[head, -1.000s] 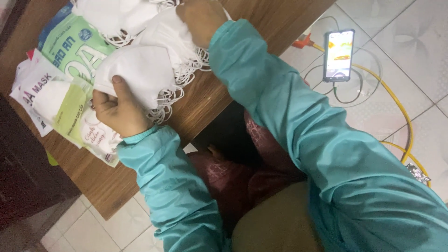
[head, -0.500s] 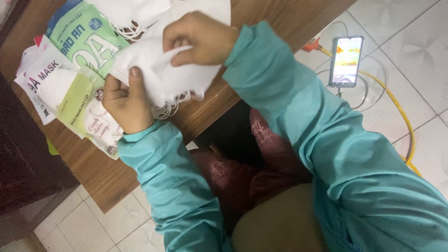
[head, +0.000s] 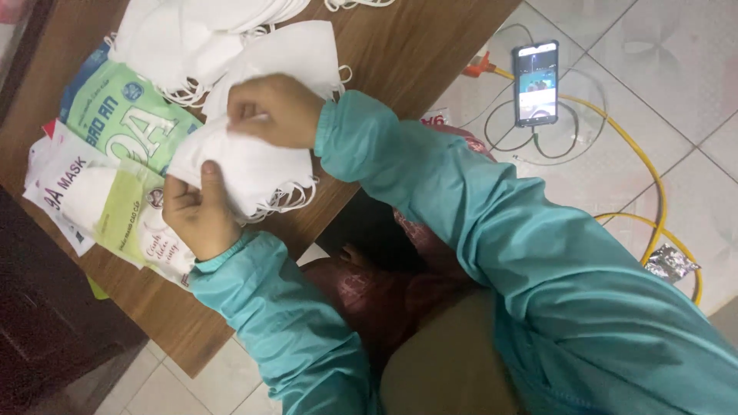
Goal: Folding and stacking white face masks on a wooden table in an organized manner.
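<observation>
My left hand (head: 198, 215) grips the lower left edge of a small stack of white face masks (head: 246, 170) lying on the wooden table (head: 415, 46). My right hand (head: 273, 109) presses down on the top edge of the same stack, fingers curled over it. Elastic ear loops stick out along the stack's lower right side. A larger heap of white masks (head: 207, 34) lies just beyond my right hand. Flat printed mask packets (head: 108, 177), green and white, lie under and to the left of my left hand. Both arms wear teal sleeves.
A smartphone (head: 536, 83) with a lit screen lies on the tiled floor to the right, with a thin cable looped around it and a yellow cable (head: 646, 177) curving past. A crumpled foil wrapper (head: 670, 263) sits near the yellow cable. Dark furniture (head: 38, 323) borders the table's left.
My right hand came down from the mask heap onto the small stack, carrying a mask onto it. My left hand kept its grip on the stack's edge.
</observation>
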